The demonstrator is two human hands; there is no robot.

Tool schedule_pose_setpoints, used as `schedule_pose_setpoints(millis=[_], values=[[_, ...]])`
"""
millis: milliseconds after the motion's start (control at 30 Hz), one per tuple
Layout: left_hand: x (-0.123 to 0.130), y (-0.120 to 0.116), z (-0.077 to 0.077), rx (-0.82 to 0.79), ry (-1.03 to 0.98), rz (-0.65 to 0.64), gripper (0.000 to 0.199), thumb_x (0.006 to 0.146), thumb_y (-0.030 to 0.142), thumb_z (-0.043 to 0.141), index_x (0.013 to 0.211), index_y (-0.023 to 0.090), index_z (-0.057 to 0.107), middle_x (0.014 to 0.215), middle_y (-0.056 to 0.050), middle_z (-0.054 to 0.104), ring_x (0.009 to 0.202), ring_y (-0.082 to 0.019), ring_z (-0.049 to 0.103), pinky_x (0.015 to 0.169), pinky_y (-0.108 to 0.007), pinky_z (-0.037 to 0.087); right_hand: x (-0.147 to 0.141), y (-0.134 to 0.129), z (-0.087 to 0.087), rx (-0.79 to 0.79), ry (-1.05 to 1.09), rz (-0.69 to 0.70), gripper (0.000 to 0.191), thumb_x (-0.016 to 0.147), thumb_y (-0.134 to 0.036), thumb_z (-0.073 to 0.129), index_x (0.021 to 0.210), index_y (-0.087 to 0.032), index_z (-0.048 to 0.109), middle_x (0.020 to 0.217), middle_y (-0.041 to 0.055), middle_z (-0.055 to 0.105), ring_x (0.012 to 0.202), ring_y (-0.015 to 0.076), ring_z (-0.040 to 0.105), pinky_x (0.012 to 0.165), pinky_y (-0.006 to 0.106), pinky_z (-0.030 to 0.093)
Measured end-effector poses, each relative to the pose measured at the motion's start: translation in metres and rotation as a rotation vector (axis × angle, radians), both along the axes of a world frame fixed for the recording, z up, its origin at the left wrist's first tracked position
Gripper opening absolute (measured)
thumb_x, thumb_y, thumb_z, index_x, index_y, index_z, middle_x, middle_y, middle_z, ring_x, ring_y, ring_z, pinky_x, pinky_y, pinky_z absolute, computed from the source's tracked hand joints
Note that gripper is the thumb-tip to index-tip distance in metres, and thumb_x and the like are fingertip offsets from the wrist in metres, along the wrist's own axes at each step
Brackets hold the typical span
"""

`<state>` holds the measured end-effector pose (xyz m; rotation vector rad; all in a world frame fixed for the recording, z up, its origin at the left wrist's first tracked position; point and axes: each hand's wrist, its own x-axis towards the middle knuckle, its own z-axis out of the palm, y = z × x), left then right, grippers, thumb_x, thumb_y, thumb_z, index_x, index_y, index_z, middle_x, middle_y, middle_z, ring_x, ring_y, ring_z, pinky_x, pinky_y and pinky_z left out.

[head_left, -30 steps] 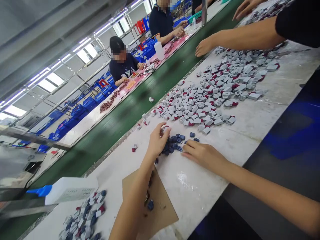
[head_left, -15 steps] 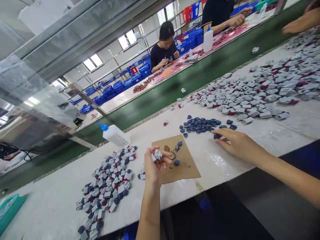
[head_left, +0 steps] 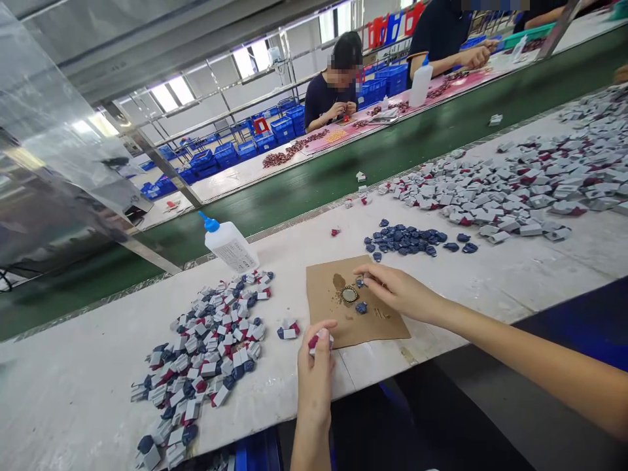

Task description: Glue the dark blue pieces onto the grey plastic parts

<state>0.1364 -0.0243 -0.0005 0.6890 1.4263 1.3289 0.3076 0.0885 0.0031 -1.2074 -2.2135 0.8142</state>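
My left hand (head_left: 315, 373) is closed around a small grey-white block with a red part (head_left: 313, 343), held just off the near left edge of a brown cardboard sheet (head_left: 324, 275). Over the sheet's right side, my right hand (head_left: 400, 292) pinches a small navy plastic piece (head_left: 360, 282); whether that piece still rests on the cardboard, I cannot tell. Another navy piece (head_left: 362, 307) lies just below the fingertips. A round cap-like dish (head_left: 349, 296) sits mid-sheet, beside brown stains and crumbs.
Left of the sheet spreads a heap of grey, red and navy blocks (head_left: 210, 366), with a blue-tipped white bottle (head_left: 230, 247) behind it. Navy pieces (head_left: 407, 240) lie beyond the sheet. Grey-red blocks (head_left: 530, 183) cover the right side. Co-workers sit across the green belt (head_left: 314, 183).
My right hand has moved left from the navy pile to the cardboard. My left hand has come lower and nearer, its block now showing a red side. The view has shifted slightly.
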Motion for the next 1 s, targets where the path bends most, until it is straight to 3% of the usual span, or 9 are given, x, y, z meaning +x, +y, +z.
schedule_pose_setpoints(millis=[100, 233, 300, 367, 467, 533, 733, 833, 1000], values=[[-0.001, 0.0, -0.004, 0.001, 0.037, 0.074, 0.037, 0.074, 0.049, 0.053, 0.075, 0.015, 0.067, 0.073, -0.003, 0.051, 0.054, -0.006, 0.036, 0.041, -0.014, 0.026, -0.003, 0.003, 0.001, -0.081, 0.031, -0.02, 0.027, 0.083, -0.034, 0.042, 0.099, -0.017, 0.055, 0.079, 0.0051, 0.061, 0.068, 0.0167, 0.057, 0.062, 0.03, 0.046], [-0.003, 0.005, -0.006, 0.03, -0.231, 0.106, 0.032, 0.076, 0.045, 0.053, 0.08, 0.015, 0.064, 0.062, 0.001, 0.05, 0.043, -0.002, 0.03, 0.034, -0.012, 0.02, -0.007, 0.009, 0.003, -0.108, 0.08, 0.057, 0.019, 0.08, -0.028, 0.047, 0.09, -0.018, 0.06, 0.087, 0.006, 0.063, 0.074, 0.0159, 0.06, 0.065, 0.028, 0.048], [-0.003, 0.005, -0.004, 0.042, -0.405, 0.113, 0.029, 0.076, 0.041, 0.055, 0.085, 0.014, 0.063, 0.07, -0.001, 0.053, 0.046, -0.003, 0.037, 0.032, -0.011, 0.022, -0.01, 0.013, 0.001, -0.018, 0.04, 0.1, 0.02, 0.08, -0.022, 0.045, 0.092, -0.018, 0.06, 0.09, 0.0065, 0.063, 0.08, 0.0169, 0.059, 0.068, 0.028, 0.048], [-0.003, 0.003, -0.001, 0.005, -0.538, 0.124, 0.026, 0.075, 0.034, 0.059, 0.092, 0.015, 0.062, 0.086, -0.004, 0.057, 0.059, -0.005, 0.05, 0.037, -0.011, 0.035, -0.012, 0.015, -0.002, 0.098, -0.039, 0.135, 0.023, 0.081, -0.018, 0.042, 0.096, -0.018, 0.059, 0.094, 0.0069, 0.063, 0.085, 0.0181, 0.058, 0.07, 0.03, 0.047], [-0.003, -0.004, 0.002, -0.097, -0.646, 0.152, 0.024, 0.071, 0.02, 0.065, 0.094, 0.017, 0.06, 0.101, -0.006, 0.059, 0.083, -0.013, 0.06, 0.063, -0.02, 0.053, -0.015, 0.015, -0.006, 0.201, -0.195, 0.162, 0.025, 0.081, -0.014, 0.041, 0.101, -0.017, 0.056, 0.095, 0.0071, 0.062, 0.081, 0.0182, 0.058, 0.065, 0.029, 0.045], [-0.003, -0.008, 0.002, -0.124, -0.674, 0.176, 0.022, 0.068, 0.014, 0.067, 0.089, 0.017, 0.06, 0.098, -0.006, 0.062, 0.092, -0.017, 0.061, 0.074, -0.026, 0.053, -0.017, 0.015, -0.007, 0.248, -0.3, 0.193, 0.023, 0.082, -0.013, 0.04, 0.098, -0.016, 0.057, 0.09, 0.0069, 0.062, 0.075, 0.0177, 0.058, 0.059, 0.027, 0.044], [-0.005, -0.003, -0.005, -0.099, -0.669, 0.255, 0.021, 0.062, 0.015, 0.073, 0.08, 0.018, 0.062, 0.087, -0.003, 0.067, 0.081, -0.013, 0.064, 0.067, -0.021, 0.053, -0.023, 0.015, -0.005, 0.451, -0.517, 0.312, 0.025, 0.079, -0.007, 0.042, 0.089, -0.015, 0.063, 0.084, 0.0084, 0.062, 0.072, 0.0188, 0.058, 0.055, 0.026, 0.04], [-0.004, 0.001, -0.005, -0.089, -0.633, 0.277, 0.024, 0.058, 0.014, 0.075, 0.08, 0.017, 0.065, 0.086, -0.003, 0.068, 0.079, -0.01, 0.063, 0.065, -0.015, 0.051, -0.023, 0.016, -0.003, 0.395, -0.442, 0.325, 0.024, 0.08, -0.011, 0.043, 0.09, -0.016, 0.064, 0.085, 0.0081, 0.063, 0.072, 0.0178, 0.058, 0.055, 0.026, 0.041], [0.002, 0.002, -0.003, -0.06, -0.498, 0.263, 0.029, 0.058, 0.015, 0.074, 0.086, 0.015, 0.065, 0.088, -0.005, 0.068, 0.081, -0.011, 0.063, 0.064, -0.016, 0.05, -0.025, 0.007, 0.017, 0.122, -0.065, 0.186, 0.022, 0.082, -0.023, 0.046, 0.095, -0.017, 0.063, 0.081, 0.0054, 0.065, 0.066, 0.0143, 0.058, 0.057, 0.025, 0.044]])
